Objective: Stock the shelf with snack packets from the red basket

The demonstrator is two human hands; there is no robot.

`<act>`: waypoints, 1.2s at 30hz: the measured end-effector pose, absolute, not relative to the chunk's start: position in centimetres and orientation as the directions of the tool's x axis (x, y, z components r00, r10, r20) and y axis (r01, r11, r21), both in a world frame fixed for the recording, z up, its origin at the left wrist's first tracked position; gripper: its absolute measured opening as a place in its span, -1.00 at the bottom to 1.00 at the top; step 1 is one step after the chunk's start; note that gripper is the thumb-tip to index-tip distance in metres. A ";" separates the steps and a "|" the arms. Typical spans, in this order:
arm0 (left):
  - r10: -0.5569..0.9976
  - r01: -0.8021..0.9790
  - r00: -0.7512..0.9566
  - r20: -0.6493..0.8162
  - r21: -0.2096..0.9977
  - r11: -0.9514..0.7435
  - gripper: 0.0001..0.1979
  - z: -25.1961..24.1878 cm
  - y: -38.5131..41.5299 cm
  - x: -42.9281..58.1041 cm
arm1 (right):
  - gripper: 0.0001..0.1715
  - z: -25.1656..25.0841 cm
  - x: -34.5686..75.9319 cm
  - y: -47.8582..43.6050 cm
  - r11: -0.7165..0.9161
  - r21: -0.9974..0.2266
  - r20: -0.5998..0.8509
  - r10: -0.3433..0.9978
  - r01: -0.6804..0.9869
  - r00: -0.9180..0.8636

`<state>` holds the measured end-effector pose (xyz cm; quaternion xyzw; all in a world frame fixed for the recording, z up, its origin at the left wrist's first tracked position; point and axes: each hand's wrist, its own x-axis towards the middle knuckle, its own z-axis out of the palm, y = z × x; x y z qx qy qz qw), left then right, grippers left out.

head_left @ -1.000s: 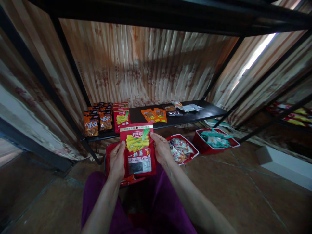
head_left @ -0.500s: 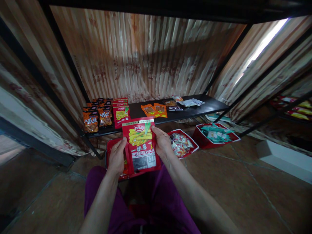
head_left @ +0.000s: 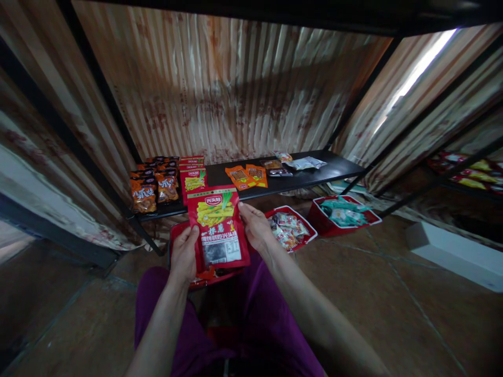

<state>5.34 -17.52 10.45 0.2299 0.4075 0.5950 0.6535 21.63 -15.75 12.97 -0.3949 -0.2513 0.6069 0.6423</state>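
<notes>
A red snack bag [head_left: 217, 228] with yellow food and green stalks printed on it is held upright between my hands. My left hand [head_left: 184, 255] grips its left edge, thumb on the front. My right hand [head_left: 255, 226] pinches the right edge. Below and behind the bag is a red basket [head_left: 175, 230] with packets in it, partly hidden. Similar red bags [head_left: 194, 178] stand in a row on the black shelf [head_left: 220, 178], beside rows of orange-and-black bags [head_left: 143, 193].
Orange packets [head_left: 245, 177] and a silvery packet [head_left: 308, 163] lie on the shelf. On the floor at right are a red basket of small packets [head_left: 288, 230], one of green packets [head_left: 346, 212] and a white box [head_left: 456, 256]. Dark posts frame the shelf.
The held red bag and both hands have moved slightly left and up in view. The camera view has shifted a little. Both hands keep their hold.
</notes>
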 end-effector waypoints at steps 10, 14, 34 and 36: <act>0.946 -0.624 -0.145 -0.290 0.769 0.139 -0.66 10.9 -16.9 5.6 | -0.62 12.0 21.8 -16.2 -0.125 -0.858 -0.187 0.980 -0.498 0.075; 0.946 -0.615 -0.149 -0.288 0.776 0.140 -0.67 10.8 -16.8 5.6 | -0.61 11.9 21.9 -16.2 -0.137 -0.862 -0.212 0.972 -0.488 0.101; 0.965 -0.597 0.013 -0.261 0.772 0.217 -0.58 11.3 -17.0 5.4 | -0.65 12.2 22.1 -15.1 -0.068 -0.818 -0.188 0.970 -0.571 0.154; 0.969 -0.590 0.053 -0.239 0.776 0.224 -0.59 11.2 -17.1 5.3 | -0.65 12.2 22.1 -15.0 -0.058 -0.818 -0.183 0.969 -0.573 0.164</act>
